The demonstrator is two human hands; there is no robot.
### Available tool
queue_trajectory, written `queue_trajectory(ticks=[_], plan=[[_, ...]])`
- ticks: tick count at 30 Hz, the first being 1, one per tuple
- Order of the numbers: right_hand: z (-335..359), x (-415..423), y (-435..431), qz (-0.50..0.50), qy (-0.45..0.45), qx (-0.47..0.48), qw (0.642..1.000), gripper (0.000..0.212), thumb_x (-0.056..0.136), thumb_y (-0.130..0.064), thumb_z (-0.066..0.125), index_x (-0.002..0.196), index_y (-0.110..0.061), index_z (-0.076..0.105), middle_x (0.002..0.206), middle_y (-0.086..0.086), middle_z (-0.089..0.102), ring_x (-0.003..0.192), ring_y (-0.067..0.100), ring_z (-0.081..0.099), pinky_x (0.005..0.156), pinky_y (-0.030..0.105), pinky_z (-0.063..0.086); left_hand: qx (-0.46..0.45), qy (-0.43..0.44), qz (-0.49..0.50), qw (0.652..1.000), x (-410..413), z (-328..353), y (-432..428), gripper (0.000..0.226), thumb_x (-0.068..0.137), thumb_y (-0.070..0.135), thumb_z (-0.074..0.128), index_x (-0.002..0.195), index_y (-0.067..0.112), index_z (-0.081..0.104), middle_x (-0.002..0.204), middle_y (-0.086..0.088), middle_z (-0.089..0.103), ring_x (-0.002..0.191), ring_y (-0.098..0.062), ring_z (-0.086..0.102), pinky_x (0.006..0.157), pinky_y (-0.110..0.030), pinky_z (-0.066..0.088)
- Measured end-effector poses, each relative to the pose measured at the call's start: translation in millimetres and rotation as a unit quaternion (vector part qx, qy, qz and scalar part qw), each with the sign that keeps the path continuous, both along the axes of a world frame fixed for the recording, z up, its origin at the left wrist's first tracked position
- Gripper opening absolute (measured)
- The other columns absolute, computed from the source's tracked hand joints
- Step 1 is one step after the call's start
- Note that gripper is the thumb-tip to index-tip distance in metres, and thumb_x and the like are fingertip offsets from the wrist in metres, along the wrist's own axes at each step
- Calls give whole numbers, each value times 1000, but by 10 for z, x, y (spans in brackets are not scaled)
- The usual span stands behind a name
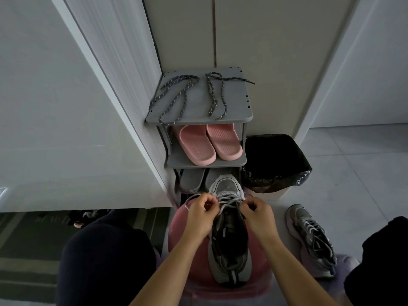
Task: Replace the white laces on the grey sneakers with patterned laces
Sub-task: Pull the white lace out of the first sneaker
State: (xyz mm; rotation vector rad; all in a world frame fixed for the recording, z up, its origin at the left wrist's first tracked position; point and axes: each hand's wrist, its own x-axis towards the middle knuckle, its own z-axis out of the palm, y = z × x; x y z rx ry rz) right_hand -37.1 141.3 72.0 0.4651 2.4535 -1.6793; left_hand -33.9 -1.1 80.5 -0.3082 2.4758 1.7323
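Note:
A grey sneaker (229,246) lies toe-away on a pink stool (196,272) between my knees. Its white lace (227,200) is still threaded through the front eyelets. My left hand (199,214) pinches one strand of that lace at the sneaker's left side. My right hand (256,215) pinches the other strand on the right. The second grey sneaker (311,237), with its white lace in, lies on the floor at the right. Two dark patterned laces (176,96) (215,93) lie loose on the top of a grey shoe rack (234,107).
Pink slippers (208,143) fill the rack's middle shelf and grey slippers (192,180) the lower one. A bin with a black bag (273,160) stands right of the rack. A white door (66,107) is at the left and pale floor tiles (357,164) at the right.

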Motion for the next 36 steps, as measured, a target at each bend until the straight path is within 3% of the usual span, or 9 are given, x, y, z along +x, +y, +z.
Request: queue_trajectory(ticks=[8, 11, 13, 17, 22, 26, 29, 32, 36], plan=[[160, -138, 100, 104, -37, -47, 993, 23, 79, -1, 56, 62, -9, 43, 53, 2, 42, 51, 14, 37, 53, 29, 32, -147, -7, -205, 968, -151, 128, -342, 22, 84, 8, 55, 74, 23, 43, 68, 10, 46, 61, -5, 41, 62, -16, 36], [131, -135, 124, 67, -88, -148, 983, 20, 81, 2, 52, 65, -7, 45, 53, 5, 42, 53, 15, 36, 55, 31, 31, -136, -3, -176, 975, -126, 92, -289, 23, 82, 14, 58, 72, 30, 44, 67, 13, 49, 62, -5, 45, 66, -19, 40], [116, -108, 148, 31, -111, -196, 974, 21, 84, 3, 51, 65, -6, 48, 56, 6, 44, 53, 14, 39, 56, 28, 34, -76, -26, -121, 989, -69, 84, -172, 21, 84, 10, 57, 74, 24, 46, 64, 12, 46, 59, -3, 42, 57, -7, 35], [64, -44, 162, 22, -110, -189, 976, 22, 86, -1, 51, 66, -9, 47, 59, 6, 44, 56, 14, 41, 58, 28, 36, 32, -85, -59, 994, -15, -9, -11, 23, 87, 4, 53, 71, 18, 46, 66, 5, 42, 59, -5, 37, 51, -7, 32], [-1, -15, 201, 79, -135, -210, 965, 11, 89, -7, 56, 80, -2, 57, 68, 8, 57, 65, 16, 55, 64, 28, 44, 9, -130, -85, 988, -39, -56, -33, 15, 91, 18, 56, 76, 20, 51, 68, 8, 48, 62, -2, 44, 57, -11, 35], [-85, -2, 172, 62, -92, -119, 987, 17, 89, -8, 57, 87, 8, 55, 75, 14, 56, 74, 24, 53, 72, 35, 44, -27, -86, -109, 990, -15, -56, -42, 22, 91, 14, 55, 71, 21, 48, 67, 7, 47, 62, -4, 43, 57, -11, 34], [-38, 17, 194, 89, -11, 45, 995, 10, 90, -10, 55, 82, -4, 52, 72, 6, 56, 73, 22, 54, 67, 27, 41, -176, 30, -149, 973, -43, -24, -140, 34, 84, 7, 55, 65, 24, 33, 64, 6, 41, 56, -5, 37, 53, -13, 33], [23, -25, 257, 91, 31, 104, 990, 25, 85, -9, 60, 68, -18, 43, 62, -5, 50, 58, 11, 48, 54, 11, 37, -292, 87, -224, 926, -77, -42, -249, 33, 80, 9, 50, 70, 29, 25, 70, 5, 38, 61, -11, 36, 59, -32, 40], [-36, -14, 218, 84, -27, -1, 996, 19, 87, -18, 62, 71, -13, 52, 65, -1, 58, 62, 13, 54, 62, 15, 42, -194, 56, -159, 966, 14, -47, -201, 15, 87, 7, 53, 81, 15, 42, 69, 7, 44, 55, 0, 42, 56, -12, 36]])
